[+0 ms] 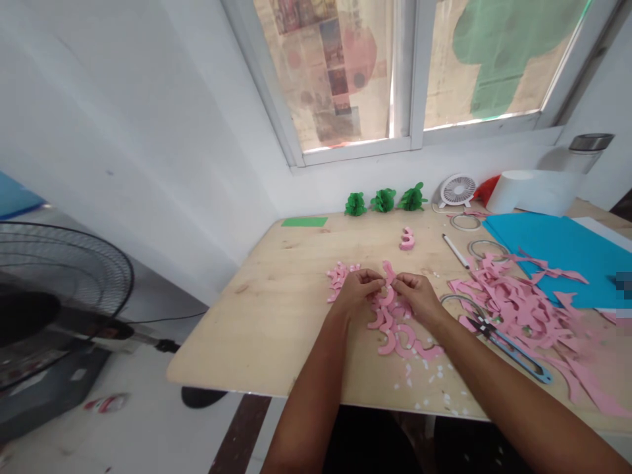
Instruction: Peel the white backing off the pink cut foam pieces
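My left hand [358, 288] and my right hand [417, 294] meet over the wooden table [276, 316], fingers pinched together. Between their fingertips they hold a curved pink foam piece [388, 271] just above a heap of similar pink curved cut-outs [395, 326]. More small pink pieces [338, 276] lie left of my left hand. A small stack of pink pieces [407, 239] stands farther back on the table.
Pink foam scraps [518, 309], blue-handled scissors [513, 342], blue sheets [557, 253], a pen [455, 251], tape rings [486, 248] lie right. Three green paper balls [384, 200], a small white fan [457, 190], a white roll [530, 191] sit by the wall. A floor fan [54, 309] stands left.
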`<state>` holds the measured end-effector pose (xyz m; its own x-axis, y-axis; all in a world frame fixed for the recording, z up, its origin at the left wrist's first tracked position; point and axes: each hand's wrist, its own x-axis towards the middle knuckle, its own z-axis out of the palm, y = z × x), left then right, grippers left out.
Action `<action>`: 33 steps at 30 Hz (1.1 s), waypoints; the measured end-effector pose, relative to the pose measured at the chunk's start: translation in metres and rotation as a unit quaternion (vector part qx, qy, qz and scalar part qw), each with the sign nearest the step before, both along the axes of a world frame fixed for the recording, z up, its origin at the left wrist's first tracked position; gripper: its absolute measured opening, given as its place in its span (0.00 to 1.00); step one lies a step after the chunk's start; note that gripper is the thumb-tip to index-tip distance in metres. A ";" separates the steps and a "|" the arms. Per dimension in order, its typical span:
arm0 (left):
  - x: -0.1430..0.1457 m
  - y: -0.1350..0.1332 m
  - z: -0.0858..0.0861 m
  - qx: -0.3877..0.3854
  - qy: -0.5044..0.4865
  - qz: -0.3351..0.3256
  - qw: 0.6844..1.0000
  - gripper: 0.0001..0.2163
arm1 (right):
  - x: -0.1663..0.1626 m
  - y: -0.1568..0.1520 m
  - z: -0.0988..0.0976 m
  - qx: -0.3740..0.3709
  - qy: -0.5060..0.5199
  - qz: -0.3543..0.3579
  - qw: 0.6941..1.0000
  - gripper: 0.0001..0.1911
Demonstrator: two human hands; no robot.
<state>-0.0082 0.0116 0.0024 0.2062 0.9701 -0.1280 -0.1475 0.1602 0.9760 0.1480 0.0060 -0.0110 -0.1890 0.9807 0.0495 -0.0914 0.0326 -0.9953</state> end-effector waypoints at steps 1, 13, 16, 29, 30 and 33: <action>0.000 0.000 0.000 -0.003 0.003 -0.005 1.000 0.14 | 0.000 0.000 0.000 0.000 0.002 0.001 1.000 0.16; -0.005 0.002 -0.004 -0.013 -0.014 -0.028 0.999 0.14 | 0.000 0.002 -0.003 0.004 -0.003 0.008 1.000 0.16; -0.005 0.002 -0.004 -0.005 -0.012 -0.032 0.999 0.13 | 0.000 0.002 -0.004 0.003 -0.004 0.006 1.000 0.16; -0.006 0.000 -0.002 -0.013 -0.026 -0.034 0.999 0.14 | -0.001 0.002 -0.006 0.004 -0.025 0.003 1.000 0.16; -0.005 -0.001 -0.002 -0.017 -0.031 -0.034 0.999 0.14 | 0.000 0.002 -0.007 0.005 -0.027 0.003 1.000 0.15; -0.004 -0.001 -0.002 -0.026 -0.044 -0.032 0.998 0.13 | 0.000 0.003 -0.011 0.010 -0.028 0.001 1.000 0.14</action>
<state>-0.0124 0.0106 0.0000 0.2803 0.9471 -0.1564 -0.2211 0.2223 0.9496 0.1479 0.0094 -0.0219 -0.1949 0.9791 0.0582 -0.0348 0.0524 -0.9980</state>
